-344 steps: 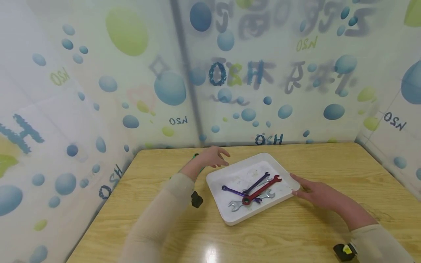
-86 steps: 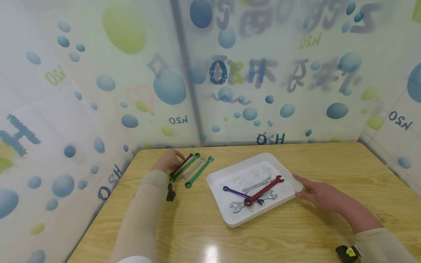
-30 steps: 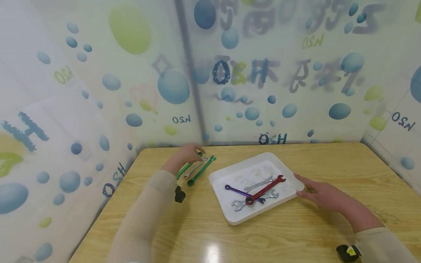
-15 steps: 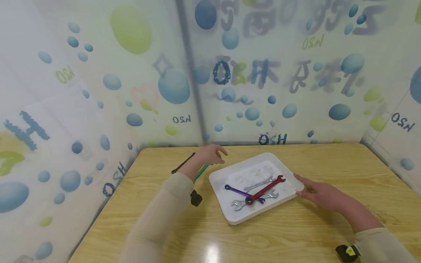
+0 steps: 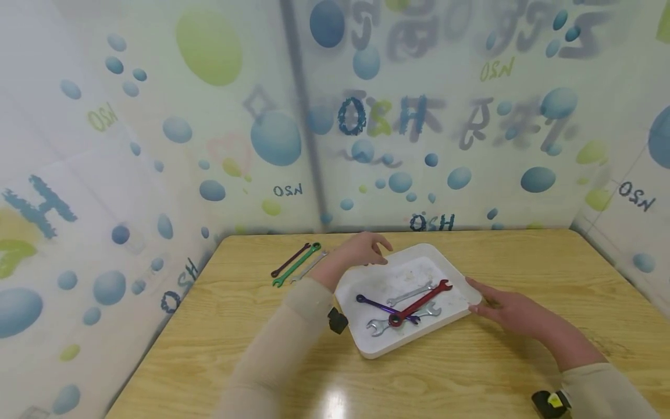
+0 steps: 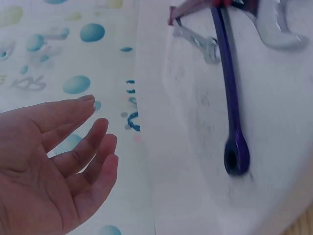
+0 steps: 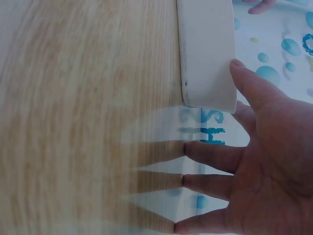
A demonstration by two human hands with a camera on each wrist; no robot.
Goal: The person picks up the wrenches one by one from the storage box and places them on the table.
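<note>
Hovering by a white tray [image 5: 413, 336] on a wooden table [image 5: 419, 390], the left hand [image 5: 361, 250] holds nothing, fingers loosely curved.
The right hand [image 5: 505, 308], fingers spread straight, touches the tray's corner. Inside, a red wrench [image 5: 426, 299] crosses a violet wrench [image 5: 379, 304] and two silver wrenches [image 5: 379, 327] lie nearby; dark purple [image 5: 291, 260], green [image 5: 296, 265] and silver [image 5: 310, 267] ones lie left of the tray.
</note>
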